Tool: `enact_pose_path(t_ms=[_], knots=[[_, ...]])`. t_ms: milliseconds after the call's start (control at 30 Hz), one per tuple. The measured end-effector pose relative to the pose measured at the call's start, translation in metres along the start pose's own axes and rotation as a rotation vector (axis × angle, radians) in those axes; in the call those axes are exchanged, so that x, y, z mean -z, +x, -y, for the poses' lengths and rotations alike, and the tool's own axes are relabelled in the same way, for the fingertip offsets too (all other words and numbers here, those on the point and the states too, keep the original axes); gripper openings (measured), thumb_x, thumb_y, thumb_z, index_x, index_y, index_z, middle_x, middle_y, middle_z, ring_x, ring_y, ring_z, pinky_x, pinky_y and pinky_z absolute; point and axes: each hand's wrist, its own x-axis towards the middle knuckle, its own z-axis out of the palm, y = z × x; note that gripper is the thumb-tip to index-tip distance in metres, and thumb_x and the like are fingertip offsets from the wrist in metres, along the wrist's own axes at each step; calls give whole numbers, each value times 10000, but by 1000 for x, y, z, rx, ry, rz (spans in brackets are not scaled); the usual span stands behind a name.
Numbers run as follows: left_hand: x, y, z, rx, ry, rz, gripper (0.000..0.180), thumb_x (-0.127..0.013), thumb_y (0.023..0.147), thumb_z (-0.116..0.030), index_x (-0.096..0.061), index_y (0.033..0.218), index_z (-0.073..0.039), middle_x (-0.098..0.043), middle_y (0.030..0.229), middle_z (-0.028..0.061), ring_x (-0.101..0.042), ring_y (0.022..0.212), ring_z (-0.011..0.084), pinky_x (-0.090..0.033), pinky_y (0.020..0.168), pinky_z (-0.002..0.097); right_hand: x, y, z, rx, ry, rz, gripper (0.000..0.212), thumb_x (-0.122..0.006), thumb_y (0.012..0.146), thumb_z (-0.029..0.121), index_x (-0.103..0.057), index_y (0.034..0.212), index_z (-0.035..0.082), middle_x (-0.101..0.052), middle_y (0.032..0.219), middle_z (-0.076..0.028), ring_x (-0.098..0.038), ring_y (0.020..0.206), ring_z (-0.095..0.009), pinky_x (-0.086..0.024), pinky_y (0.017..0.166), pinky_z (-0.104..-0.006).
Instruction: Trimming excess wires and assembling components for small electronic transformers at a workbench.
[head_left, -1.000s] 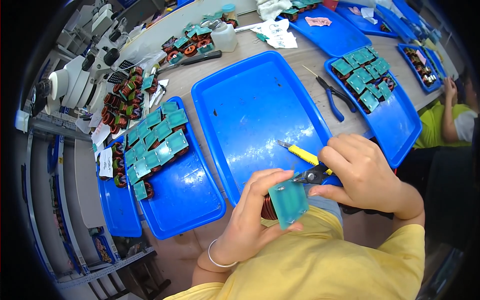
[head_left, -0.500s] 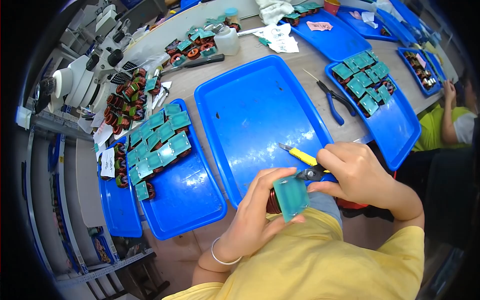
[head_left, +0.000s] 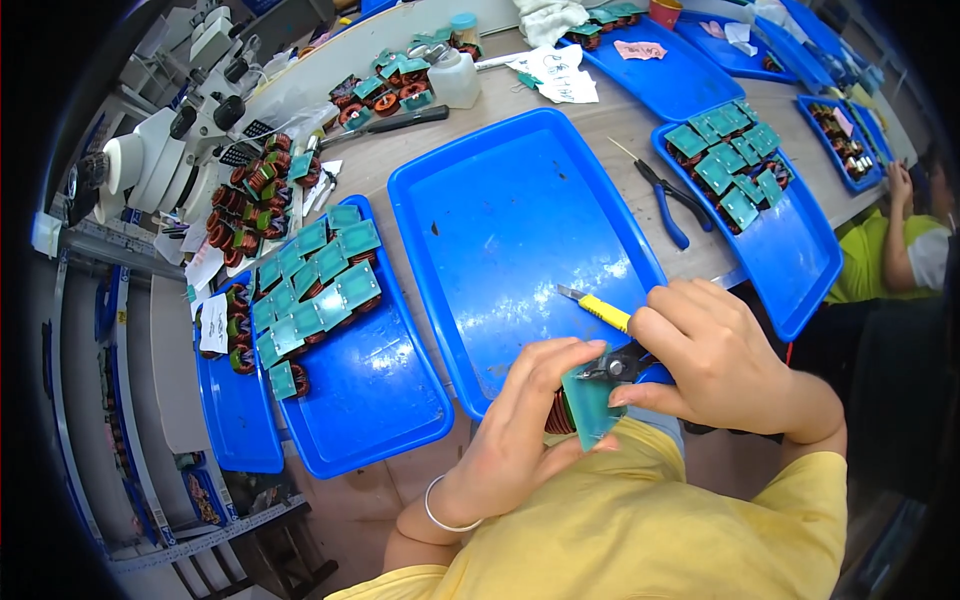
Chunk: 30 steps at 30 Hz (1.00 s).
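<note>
My left hand [head_left: 520, 420] grips a copper-wound coil with a green square board [head_left: 592, 410] on one side, tilted over my lap. In my right hand [head_left: 710, 350] is a pair of cutting pliers with blue handles; its dark metal head [head_left: 618, 368] lies against the board's upper edge. My fingers hide most of the handles. Beyond the pliers, a yellow utility knife [head_left: 602, 309] rests in the large blue tray [head_left: 490, 230], its rear end hidden behind my right hand.
Left of it, another blue tray [head_left: 385, 400] bears rows of board-topped coils [head_left: 320, 265]. A right-hand tray [head_left: 800, 260] holds similar ones, with long-nose pliers [head_left: 672, 200] beside it. Loose coils [head_left: 250, 205], a plastic bottle [head_left: 455, 80] and paper [head_left: 560, 75] lie farther back. Another person [head_left: 895, 240] sits at right.
The coil has turned so its board shows more edge-on. The pliers' head has moved slightly left and down onto the board's edge, and my right hand has shifted with it.
</note>
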Motion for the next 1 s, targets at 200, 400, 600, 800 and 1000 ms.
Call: enact_pose_path(t_ms=[200,400,600,800,1000], knots=[[1,0,-1,153,-65,47,656,-748,673,-116,-405,1221,-6,-482,1089,173,-518,972,306,-449,801,335,-3,1,-4,-9,1,47,447,-619,735,436,-501,809,11,-463,676,-105,-487,602,-278,-385,542,-357],[-9,-4,20,352,-326,-34,549,-697,748,-104,-410,1211,-34,-522,1029,143,-562,911,220,-461,774,317,-24,4,-16,-87,81,114,375,-623,768,367,-474,788,24,-501,633,-123,-523,595,-316,-398,519,-386],[-12,-1,38,434,-401,-52,474,-630,824,-126,-389,1224,-44,-557,1007,111,-568,839,161,-475,707,280,-38,9,-30,-182,127,207,346,-616,791,333,-471,805,19,-541,665,-159,-543,624,-341,-413,526,-391],[-4,-5,33,455,-1035,-83,681,-572,803,-503,-390,1211,11,-553,1002,146,-541,709,148,-425,553,223,-21,12,-29,-257,431,88,346,-689,734,277,-474,829,22,-561,738,-139,-555,650,-252,-416,563,-323],[-3,-9,25,400,-1238,4,717,-590,772,-511,-346,1225,-10,-533,1007,149,-526,671,139,-404,533,212,-27,13,-19,-301,1059,-12,432,-787,635,240,-446,823,54,-567,1074,-219,-534,803,-148,-431,703,-252]])
